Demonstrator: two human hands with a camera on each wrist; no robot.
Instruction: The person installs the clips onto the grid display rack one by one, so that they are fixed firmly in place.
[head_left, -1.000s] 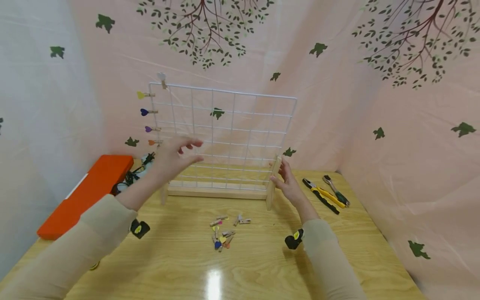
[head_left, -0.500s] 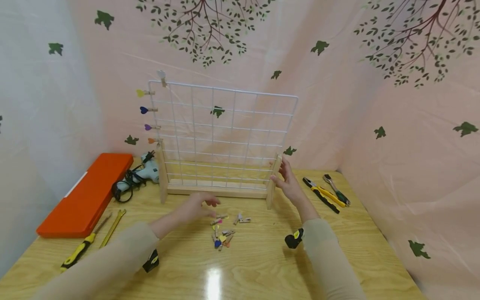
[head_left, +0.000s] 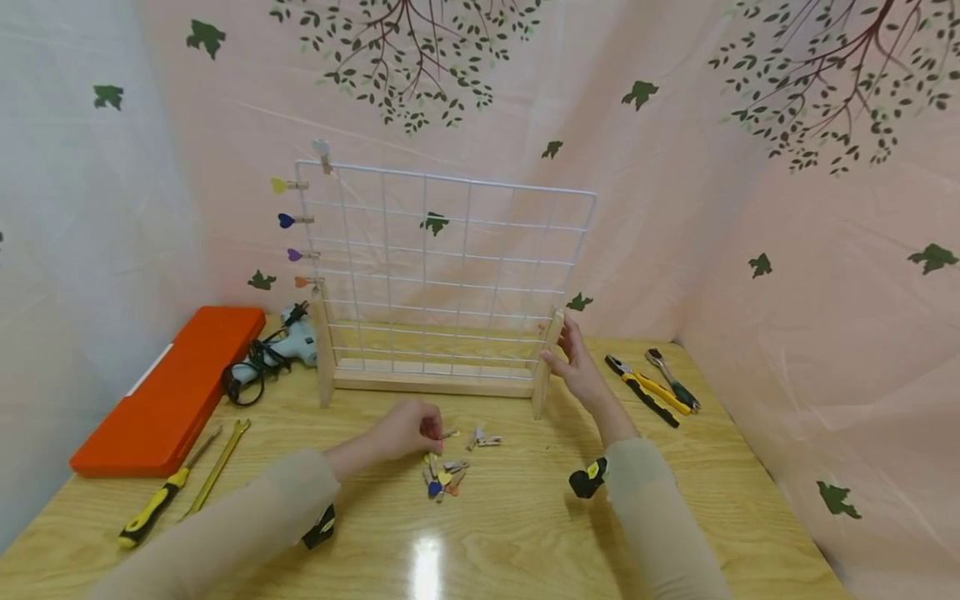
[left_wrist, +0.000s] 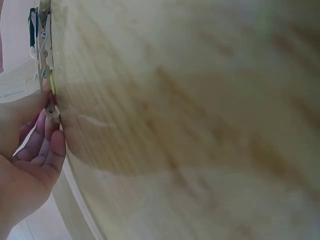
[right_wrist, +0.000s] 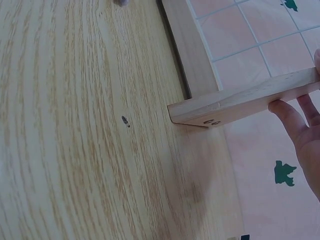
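Observation:
My left hand (head_left: pixel 407 431) is down at the pile of small wooden clothespins (head_left: pixel 446 478). Its thumb and fingers pinch one clothespin (left_wrist: pixel 51 111) close to the tabletop; a bit of pink shows at the fingertips in the head view. Several pins bear coloured hearts, among them blue, yellow and orange. Behind the pile stands a white wire grid (head_left: pixel 444 267) in a wooden stand (head_left: pixel 435 384). My right hand (head_left: pixel 576 369) grips the stand's right post (right_wrist: pixel 245 98), thumb on the outer face. Clothespins with hearts, such as the purple one (head_left: pixel 296 255), are clipped along the grid's left edge.
To the left lie an orange case (head_left: pixel 168 396), a pale blue corded tool (head_left: pixel 294 343), a yellow-black screwdriver (head_left: pixel 155 510) and a wrench (head_left: pixel 217 468). Yellow-black pliers (head_left: pixel 643 392) and a ratchet-like tool (head_left: pixel 672 382) lie right of the stand. Printed cloth surrounds the table.
From in front of the grid's left side, my left hand has come down to the clothespin pile, and its fingers have closed on a pin. My right hand has stayed on the post.

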